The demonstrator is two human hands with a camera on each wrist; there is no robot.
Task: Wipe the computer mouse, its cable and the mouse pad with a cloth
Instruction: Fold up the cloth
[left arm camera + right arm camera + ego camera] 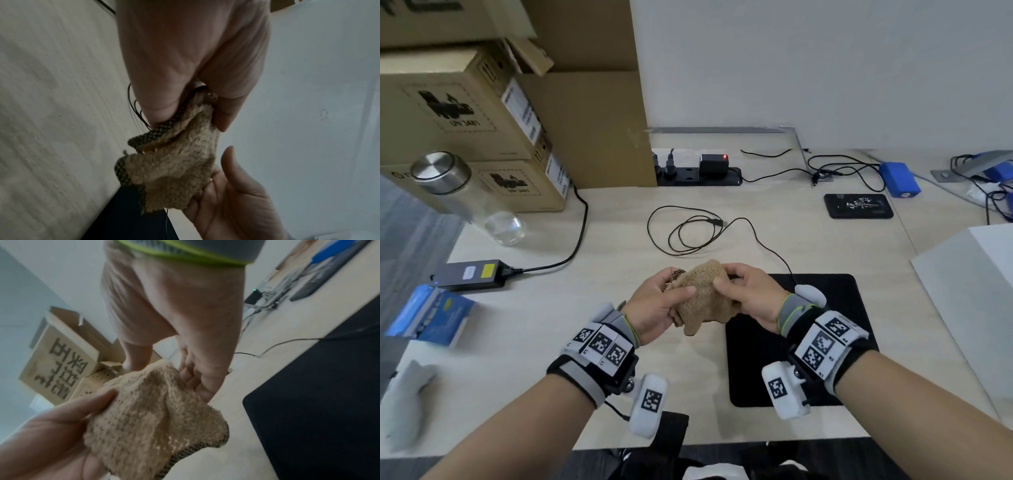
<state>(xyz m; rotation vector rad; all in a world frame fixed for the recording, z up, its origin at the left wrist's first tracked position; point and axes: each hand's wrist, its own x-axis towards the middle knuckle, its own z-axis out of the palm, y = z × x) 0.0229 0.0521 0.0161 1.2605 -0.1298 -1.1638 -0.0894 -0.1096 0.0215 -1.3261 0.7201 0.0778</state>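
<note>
Both hands hold a tan fluffy cloth [702, 298] with a dark checked hem just above the desk. My left hand [664, 301] pinches its left side between thumb and fingers. My right hand [743, 291] grips its right side, thumb on top. The wrist views show the same: left hand [185, 56] pinching the cloth [174, 170], and right hand [185, 313] holding the cloth [154, 415]. The black mouse pad [835, 308] lies under and right of the right wrist. The thin black cable [681, 233] lies coiled behind the hands and runs to the pad. No mouse shows.
Cardboard boxes [465, 102] stack at the back left, with a glass jar [458, 192] in front. A black power adapter [469, 274] and blue packet [431, 315] lie left. A power strip [698, 174], a black device [858, 205] and blue packs [899, 180] sit behind.
</note>
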